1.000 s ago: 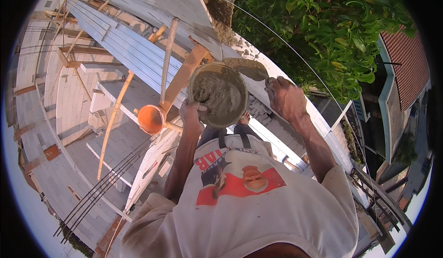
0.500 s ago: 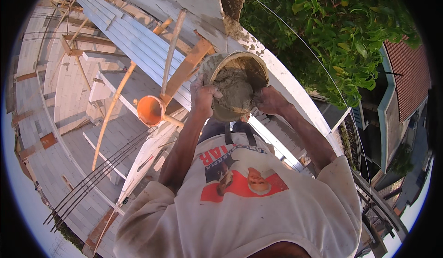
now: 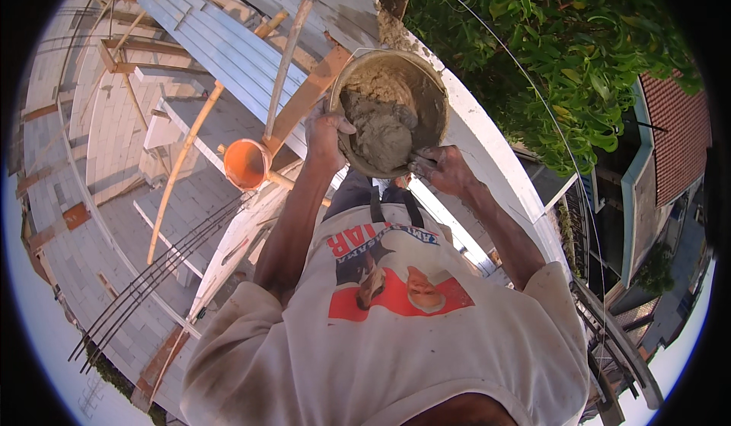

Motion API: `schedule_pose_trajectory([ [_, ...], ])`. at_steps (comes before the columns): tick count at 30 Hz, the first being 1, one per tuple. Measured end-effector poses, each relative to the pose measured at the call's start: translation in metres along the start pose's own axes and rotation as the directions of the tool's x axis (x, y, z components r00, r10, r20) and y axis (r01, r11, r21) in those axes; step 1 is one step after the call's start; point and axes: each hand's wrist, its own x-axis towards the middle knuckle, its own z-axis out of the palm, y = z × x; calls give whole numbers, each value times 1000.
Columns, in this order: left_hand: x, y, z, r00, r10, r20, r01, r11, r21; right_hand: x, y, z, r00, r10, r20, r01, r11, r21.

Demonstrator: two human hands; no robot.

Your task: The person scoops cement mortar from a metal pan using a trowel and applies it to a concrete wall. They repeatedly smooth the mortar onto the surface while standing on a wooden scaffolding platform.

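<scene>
A mortar-smeared bucket (image 3: pixel 435 83) is held out in front of me, its mouth turned toward the camera. Wet grey mortar (image 3: pixel 381 133) lies heaped against its near side. My left hand (image 3: pixel 326 138) grips the left side of the bucket, thumb over the rim. At the near right edge, my right hand (image 3: pixel 448 169) is closed on the rim, its fingertips partly hidden. To the left of my left forearm is an orange bucket (image 3: pixel 245 165), hanging or resting beside wooden poles.
Left of me are a bamboo pole (image 3: pixel 183 171), long bluish metal sheets (image 3: pixel 217 41) and thin steel rods (image 3: pixel 152 277). A pale wall edge (image 3: pixel 499 156) curves past on the right. Beyond it are leafy branches (image 3: pixel 544 68), a wire and a tiled roof (image 3: pixel 670 133).
The bucket has tipped so more of its inside faces the camera. My right hand has shifted slightly right along with the near rim, and the mortar's surface looks different.
</scene>
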Motion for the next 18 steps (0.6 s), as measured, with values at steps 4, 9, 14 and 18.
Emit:
schedule_pose_trajectory([
  [4, 11, -13, -11, 994, -65, -92, 59, 996, -61, -4, -2, -7, 997, 76, 23, -77, 996, 47],
  [9, 14, -17, -14, 962, -205, -182, 179, 972, -153, -7, -25, -34, 987, 160, 10, -160, 984, 76],
  [14, 24, -42, -33, 931, -239, -276, 225, 971, -82, -6, -34, -72, 976, 194, -100, -186, 979, 89],
  [18, 22, -54, -47, 907, -261, -331, 227, 964, -140, 11, -65, -117, 941, 284, -182, -278, 959, 62],
])
